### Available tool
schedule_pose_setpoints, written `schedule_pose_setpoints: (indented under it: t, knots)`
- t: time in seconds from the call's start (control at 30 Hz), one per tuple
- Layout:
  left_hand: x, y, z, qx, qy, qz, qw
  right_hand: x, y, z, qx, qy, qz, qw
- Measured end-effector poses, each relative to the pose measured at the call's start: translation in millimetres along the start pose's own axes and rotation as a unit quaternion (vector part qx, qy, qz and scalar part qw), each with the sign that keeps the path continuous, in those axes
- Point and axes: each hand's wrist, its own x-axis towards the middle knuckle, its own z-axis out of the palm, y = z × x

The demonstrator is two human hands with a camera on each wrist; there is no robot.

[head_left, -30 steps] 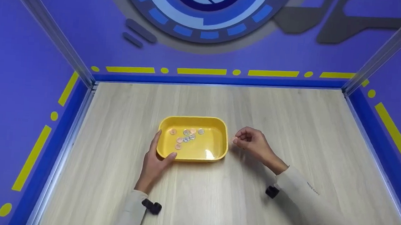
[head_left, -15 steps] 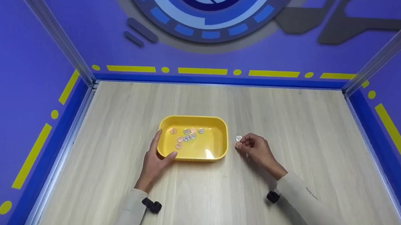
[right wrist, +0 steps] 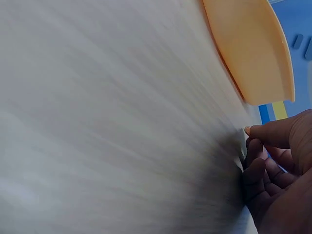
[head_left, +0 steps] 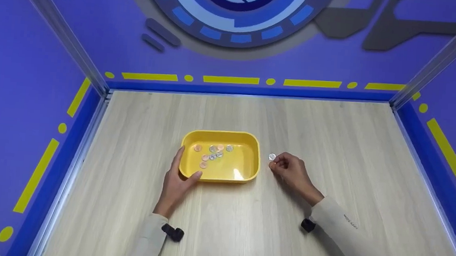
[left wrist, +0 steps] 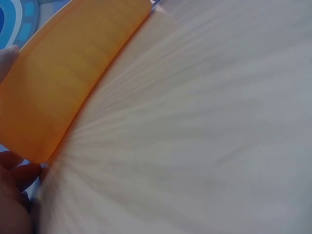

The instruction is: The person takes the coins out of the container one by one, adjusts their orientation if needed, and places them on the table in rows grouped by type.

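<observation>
A yellow tray (head_left: 249,162) sits mid-table with several copper and silver coins (head_left: 211,154) in its left half. My left hand (head_left: 186,170) grips the tray's near-left corner, thumb hooked over the rim and fingers along the left wall; the left wrist view shows that hand (left wrist: 12,190) against the tray's outer wall (left wrist: 73,73). A silver coin (head_left: 272,157) lies flat on the wood just right of the tray. My right hand (head_left: 277,163) is low on the table with fingers curled, fingertips pinching the coin's right edge. The right wrist view shows those curled fingers (right wrist: 265,161) near the tray (right wrist: 253,48).
The wooden table (head_left: 333,132) is walled in by purple panels with blue and yellow trim at the back and both sides. Metal posts (head_left: 93,76) stand at the back corners. Small black wrist cameras (head_left: 173,233) sit on both sleeves.
My right hand has dropped from above the table to its surface and shifted slightly right. A silver coin now shows flat at its fingertips. The left hand and tray have stayed put.
</observation>
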Motion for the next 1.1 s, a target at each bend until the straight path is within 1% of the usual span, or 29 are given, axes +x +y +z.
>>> schedule_pose_setpoints:
  t: [0.1, 0.3, 0.53, 0.77, 1.0, 1.1]
  knots:
    - [-0.3, 0.3, 0.1, -0.003, -0.001, 0.0, 1.0, -0.2, 1.3, 2.7, -0.014, 0.006, -0.005, 1.0]
    - [-0.7, 0.7, -0.2, -0.003, -0.006, -0.02, 0.9998, -0.5, 2.3, 5.5, -0.027, 0.014, -0.023, 0.999]
    - [-0.5, -0.4, 0.5, -0.004, -0.002, -0.019, 0.9998, 1.7, 4.7, 3.8, -0.041, 0.014, -0.029, 0.999]
    - [-0.5, -3.0, 0.3, -0.012, -0.001, -0.011, 0.9999, 2.4, 6.0, 2.3, -0.049, 0.011, -0.048, 0.998]
    - [0.0, -1.9, 0.8, 0.004, -0.003, -0.017, 0.9998, 2.9, 5.4, 2.4, -0.053, 0.011, -0.045, 0.997]
    - [-0.5, -1.9, 0.8, 0.006, -0.003, -0.018, 0.9998, 2.5, 5.8, 1.6, -0.048, 0.005, -0.041, 0.998]
